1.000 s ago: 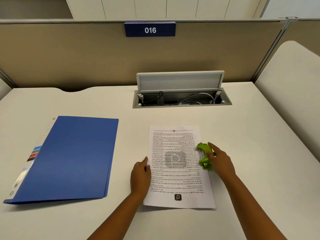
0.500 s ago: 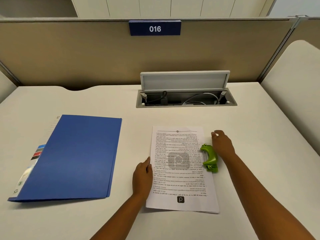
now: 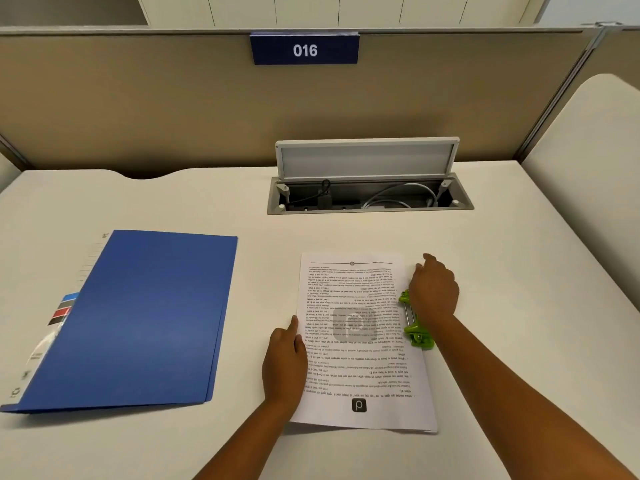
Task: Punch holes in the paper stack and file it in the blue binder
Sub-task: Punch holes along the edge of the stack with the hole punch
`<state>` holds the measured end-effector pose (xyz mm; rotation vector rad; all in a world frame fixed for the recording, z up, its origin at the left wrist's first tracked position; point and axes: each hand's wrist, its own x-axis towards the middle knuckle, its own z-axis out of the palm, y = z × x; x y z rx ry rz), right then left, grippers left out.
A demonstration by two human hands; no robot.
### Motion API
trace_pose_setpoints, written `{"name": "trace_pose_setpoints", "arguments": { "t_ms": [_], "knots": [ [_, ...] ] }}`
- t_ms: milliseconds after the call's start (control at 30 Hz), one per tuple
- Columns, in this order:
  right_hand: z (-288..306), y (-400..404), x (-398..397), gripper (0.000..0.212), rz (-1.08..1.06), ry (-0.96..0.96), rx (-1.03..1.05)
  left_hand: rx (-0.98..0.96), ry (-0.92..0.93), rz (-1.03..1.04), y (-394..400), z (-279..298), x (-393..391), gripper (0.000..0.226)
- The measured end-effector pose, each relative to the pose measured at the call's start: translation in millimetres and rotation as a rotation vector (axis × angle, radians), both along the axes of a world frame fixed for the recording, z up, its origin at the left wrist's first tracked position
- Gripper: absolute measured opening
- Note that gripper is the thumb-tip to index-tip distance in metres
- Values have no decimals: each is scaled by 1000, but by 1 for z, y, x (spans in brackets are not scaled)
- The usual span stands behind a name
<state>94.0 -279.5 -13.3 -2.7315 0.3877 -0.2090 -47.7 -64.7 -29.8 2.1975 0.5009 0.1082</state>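
The left hand rests flat on the paper stack; the right hand, fingers apparently curled, covers the green punch at 3 o'clock. Sheets could skew, misaligning holes.

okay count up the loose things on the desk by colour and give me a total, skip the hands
Blue: 1, the binder, closed, left of the paper.
White: 1, the paper stack, left hand resting on its left edge.
Green: 1, the hole punch at the stack's right edge, under the right hand.
Total: 3
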Motion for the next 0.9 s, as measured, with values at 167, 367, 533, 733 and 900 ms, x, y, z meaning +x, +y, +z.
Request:
{"name": "trace_pose_setpoints", "arguments": {
  "t_ms": [167,367,533,733,900],
  "knots": [
    [-11,-4,1,34,-36,-66,13,62,13,-13,-3,2,0,44],
    [-12,-5,2,34,-28,-89,17,134,34,-30,-6,5,-3,46],
    [-14,-6,2,33,-20,-86,-5,48,36,-24,0,3,-4,49],
    [-14,-6,2,32,-33,-116,11,-209,-24,45,10,15,5,15],
    [-19,-7,1,30,-22,-160,1,-315,22,105,18,13,11,12]
  ]
}}
